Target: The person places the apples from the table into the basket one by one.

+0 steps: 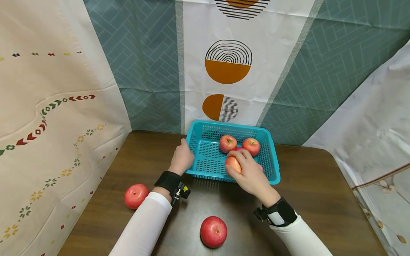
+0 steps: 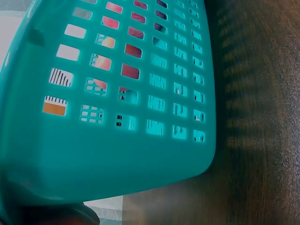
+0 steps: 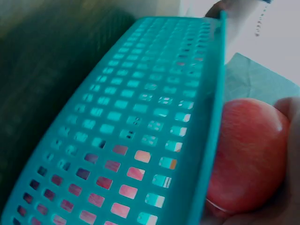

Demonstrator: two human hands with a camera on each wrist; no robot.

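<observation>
My left hand grips the left end of a blue plastic basket, which stands on the table. In the left wrist view the basket's perforated wall fills most of the picture. My right hand holds a pinkish-red apple over the basket's front right part. Seen from the right wrist, this held apple is just past the basket's rim. Inside the basket, one apple sits near the middle and another apple to its right. More red fruit is partly hidden beneath my right hand.
A red apple lies on the brown table near its front. Another red apple lies to the left, beside my left forearm. A patterned cloth hangs behind the basket, with pale cloths at both sides.
</observation>
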